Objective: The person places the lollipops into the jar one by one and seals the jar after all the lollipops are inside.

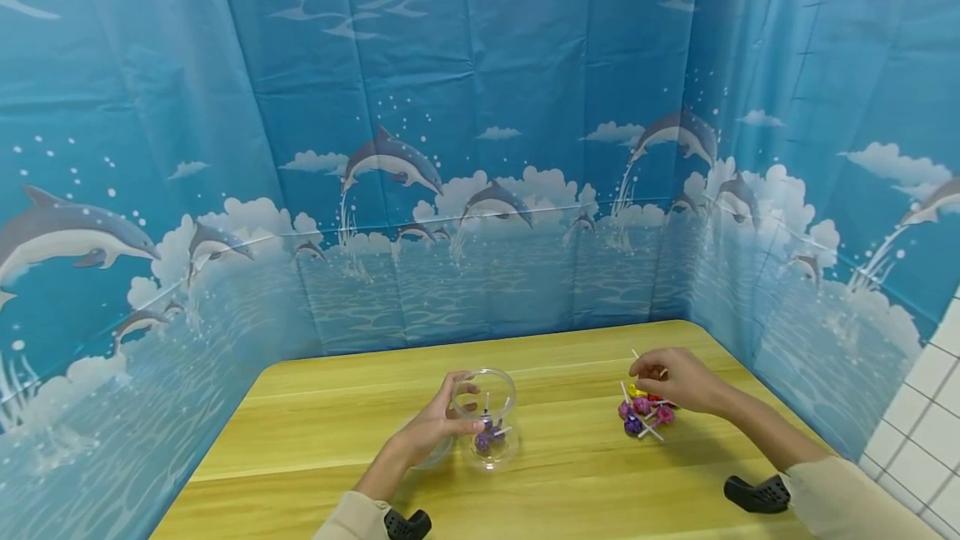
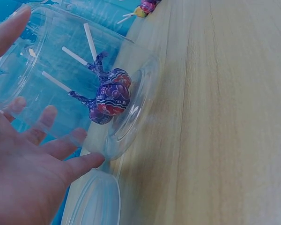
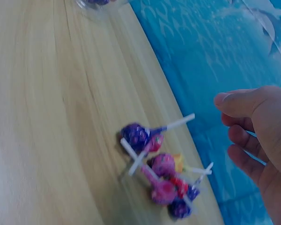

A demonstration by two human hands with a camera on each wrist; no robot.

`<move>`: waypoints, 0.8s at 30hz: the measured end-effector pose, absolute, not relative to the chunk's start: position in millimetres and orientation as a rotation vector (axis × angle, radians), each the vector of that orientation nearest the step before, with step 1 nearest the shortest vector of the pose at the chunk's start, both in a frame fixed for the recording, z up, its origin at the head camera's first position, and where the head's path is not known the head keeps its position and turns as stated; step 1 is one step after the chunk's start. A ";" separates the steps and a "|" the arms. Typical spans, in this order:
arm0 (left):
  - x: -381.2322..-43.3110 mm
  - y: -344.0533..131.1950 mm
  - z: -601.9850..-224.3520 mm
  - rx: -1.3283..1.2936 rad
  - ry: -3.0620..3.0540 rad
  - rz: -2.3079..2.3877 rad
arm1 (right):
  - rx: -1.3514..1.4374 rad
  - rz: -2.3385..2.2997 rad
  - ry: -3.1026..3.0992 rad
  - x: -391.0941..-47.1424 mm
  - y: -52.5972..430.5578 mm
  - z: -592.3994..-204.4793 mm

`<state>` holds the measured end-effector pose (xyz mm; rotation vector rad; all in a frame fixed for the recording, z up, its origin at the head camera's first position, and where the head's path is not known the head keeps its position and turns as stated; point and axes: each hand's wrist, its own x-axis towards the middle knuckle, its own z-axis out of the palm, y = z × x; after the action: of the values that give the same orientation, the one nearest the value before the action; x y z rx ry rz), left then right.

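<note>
The clear jar (image 1: 491, 462) is standing upright on the table (image 1: 322, 423), its long axis running vertically and its round mouth facing the ceiling. Inside, purple-wrapped lollipops (image 2: 113, 98) are resting heads down on the base, their white sticks pointing up toward the mouth, one leaning more than the others. A clear round lid (image 2: 96, 199) is lying just beside the jar, partly under the left hand (image 1: 435, 432).

Small lettering is showing on the purple wrappers, over red patches, but I'm not managing to read it; the wrappers in the loose pile (image 3: 164, 166) are too blurred for reading.

The left hand's grip is closing around the jar's side, thumb in front and fingers behind. The right hand (image 1: 678, 377) is hovering just over the pile, fingers loosely bent, thumb standing apart from them, the grip holding nothing. Below it, pink, purple, red and yellow lollipops are lying bunched together, sticks pointing several ways and some crossing. Behind everything, a blue dolphin-printed curtain (image 1: 510, 273) is hanging.
</note>
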<state>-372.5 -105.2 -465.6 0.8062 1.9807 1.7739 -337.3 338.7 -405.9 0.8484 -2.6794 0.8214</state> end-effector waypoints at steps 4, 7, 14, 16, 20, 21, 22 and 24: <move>-372.6 -105.5 -466.5 0.807 1.978 1.780 | 0.816 0.821 -2.681 -335.5 352.9 -413.9; -371.6 -105.1 -465.5 0.805 1.975 1.783 | 0.775 0.802 -2.683 -334.4 363.9 -420.8; -369.4 -104.8 -463.9 0.803 1.986 1.776 | 0.668 0.814 -2.671 -333.8 387.7 -442.6; -369.8 -104.7 -464.1 0.805 1.984 1.776 | 0.645 0.838 -2.664 -333.8 391.7 -448.8; -371.4 -105.0 -464.7 0.806 1.984 1.774 | 0.591 0.896 -2.673 -334.5 394.9 -458.7; -371.9 -105.1 -464.8 0.805 1.983 1.773 | 0.585 0.908 -2.679 -334.9 394.8 -460.8; -372.5 -105.2 -465.0 0.806 1.981 1.773 | 0.572 0.915 -2.683 -335.3 394.1 -462.9; -373.6 -105.4 -465.3 0.807 1.976 1.771 | 0.560 0.919 -2.696 -336.2 393.3 -466.1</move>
<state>-373.6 -105.4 -465.3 0.8075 1.9760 1.7711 -336.2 393.3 -466.1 0.5595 -2.6963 0.9194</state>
